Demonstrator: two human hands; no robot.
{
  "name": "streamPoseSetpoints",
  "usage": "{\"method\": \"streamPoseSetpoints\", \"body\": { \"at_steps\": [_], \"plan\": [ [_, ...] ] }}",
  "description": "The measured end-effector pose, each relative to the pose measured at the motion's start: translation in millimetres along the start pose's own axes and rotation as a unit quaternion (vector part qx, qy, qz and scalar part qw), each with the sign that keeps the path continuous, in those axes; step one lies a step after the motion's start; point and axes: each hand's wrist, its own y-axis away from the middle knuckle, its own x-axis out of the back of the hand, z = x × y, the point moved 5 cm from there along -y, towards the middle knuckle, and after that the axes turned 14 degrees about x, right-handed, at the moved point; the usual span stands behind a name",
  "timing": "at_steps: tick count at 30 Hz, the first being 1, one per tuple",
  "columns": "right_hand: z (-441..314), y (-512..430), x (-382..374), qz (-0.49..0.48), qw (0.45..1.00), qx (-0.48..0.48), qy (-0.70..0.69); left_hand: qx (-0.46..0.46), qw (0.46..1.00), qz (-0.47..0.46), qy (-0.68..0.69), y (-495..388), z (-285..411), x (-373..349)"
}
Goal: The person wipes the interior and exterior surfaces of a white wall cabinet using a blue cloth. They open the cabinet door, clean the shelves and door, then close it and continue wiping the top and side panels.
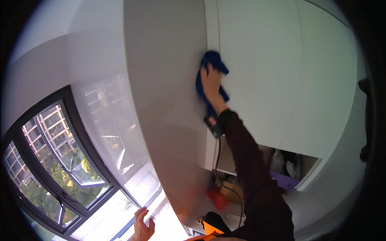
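A dark blue cloth (213,57) is pressed by my right hand (211,80) against the narrow upright strip between the grey wall panel (169,90) and the white cabinet door (259,72). The cloth spreads above the fingers and hangs down on both sides of the hand. A small black device (213,126) with a cable (219,156) sits at my right wrist. My left hand (143,226) is raised at the lower edge of the view, fingers apart and holding nothing, in front of the bright window area.
At the left is a dark-framed window (87,150) with an open sash. Below the cabinet doors, an open shelf (310,171) holds several items, one of them purple (283,180). A red object (217,198) lies lower down near the wall panel.
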Motion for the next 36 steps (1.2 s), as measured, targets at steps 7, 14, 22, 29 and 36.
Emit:
{"method": "streamPoseSetpoints", "body": {
  "at_steps": [7, 14, 22, 29, 36],
  "plan": [
    [-121, 317, 130, -0.300, 0.815, -0.480, -0.121, 0.047, 0.994, -0.088, 0.050, 19, 22, -20],
    [-319, 424, 282, -0.391, 0.398, -0.762, -0.329, 0.324, 0.933, -0.104, 0.118, 76, -23, -54],
    [-343, 350, 336, -0.733, 0.380, -0.266, -0.497, 0.612, 0.414, -0.158, 0.656, 162, -28, -90],
    [-331, 234, 327, -0.525, 0.551, -0.215, -0.613, 0.448, 0.487, -0.186, 0.727, 71, 43, -71],
    [-276, -52, 219, -0.260, 0.862, 0.129, -0.416, 0.313, 0.716, -0.144, 0.608, 34, 47, -6]
  ]
}}
